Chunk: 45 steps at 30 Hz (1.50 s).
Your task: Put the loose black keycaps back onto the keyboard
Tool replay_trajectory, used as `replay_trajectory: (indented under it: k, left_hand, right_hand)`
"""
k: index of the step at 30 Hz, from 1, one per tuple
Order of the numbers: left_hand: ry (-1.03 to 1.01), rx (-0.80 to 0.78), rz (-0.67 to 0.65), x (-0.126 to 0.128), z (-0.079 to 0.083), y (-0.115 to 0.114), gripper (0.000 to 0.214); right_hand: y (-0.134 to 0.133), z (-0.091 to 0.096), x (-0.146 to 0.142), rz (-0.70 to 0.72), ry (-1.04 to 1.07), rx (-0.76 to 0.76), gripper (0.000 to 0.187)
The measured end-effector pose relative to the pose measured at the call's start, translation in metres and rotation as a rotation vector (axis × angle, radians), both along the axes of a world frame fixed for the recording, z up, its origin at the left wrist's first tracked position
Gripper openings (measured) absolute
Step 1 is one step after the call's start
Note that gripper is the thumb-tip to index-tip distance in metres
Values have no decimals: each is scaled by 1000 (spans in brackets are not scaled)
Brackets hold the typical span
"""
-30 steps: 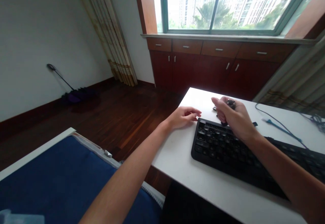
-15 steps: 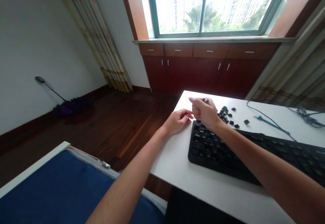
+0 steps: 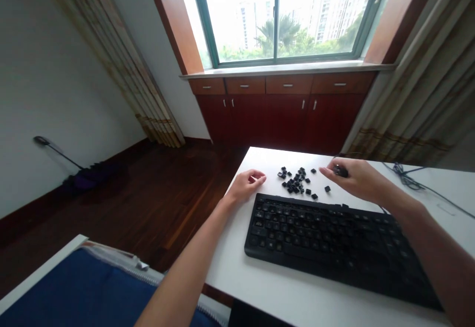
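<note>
My left hand (image 3: 248, 184) rests at the left edge of the white table (image 3: 226, 262), its fingers loosely curled with a gap at the thumb and nothing visible in them. Just right of it lie several loose black keycaps (image 3: 297, 181), most of them in a small heap. Closer to me is a black keyboard (image 3: 315, 238), lying flat with its far edge near the keycaps. Above the table, beyond the keyboard's right part, my right hand (image 3: 352, 173) is closed round a small black object (image 3: 340, 170), whose kind I cannot make out.
A tangled dark cable (image 3: 406, 176) lies at the table's right rear. To the left of the table stands a blue fabric-topped piece (image 3: 74, 287) with a pale frame. Dark red cabinets (image 3: 252, 119) run under the window, and a purple mop (image 3: 83, 178) leans against the left wall.
My right hand has moved right, away from the keyboard's left end, uncovering the keycap heap. It now hides the teal tool's earlier place. The left hand stays at the table's edge; the view has shifted.
</note>
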State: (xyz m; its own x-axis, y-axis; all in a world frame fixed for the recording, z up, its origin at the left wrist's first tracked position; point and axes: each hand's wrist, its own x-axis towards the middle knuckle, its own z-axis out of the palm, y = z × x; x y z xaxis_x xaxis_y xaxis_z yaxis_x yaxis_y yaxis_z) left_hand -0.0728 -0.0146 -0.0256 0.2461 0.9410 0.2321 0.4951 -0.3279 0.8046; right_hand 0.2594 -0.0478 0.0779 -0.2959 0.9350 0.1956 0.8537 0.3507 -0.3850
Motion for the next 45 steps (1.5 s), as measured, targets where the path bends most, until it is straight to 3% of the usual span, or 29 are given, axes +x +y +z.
replay_trajectory:
  k: [3,7,15,26,33,45]
  left_hand:
    - [13,25,11,16,1,24,41]
    - [38,83,-21,32,1,43,38]
    - [147,127,-166,35,0,41,37]
    - [243,231,-163,40,-3,44,26]
    - [168,156,-106,39,-2,38,21]
    - [130,100,-18,36,-3,32,35]
  right_hand:
    - [12,-13,19,9,-150,-151,37]
    - [24,-28,32,41,-193,-285,28]
    - [47,-49,44,49,-191,-398,41]
    - [51,-54,40,92,-198,-475,20]
    - [50,-49,48,111,-181,-448,20]
    - [50,-49,48,203,-31,-554,24]
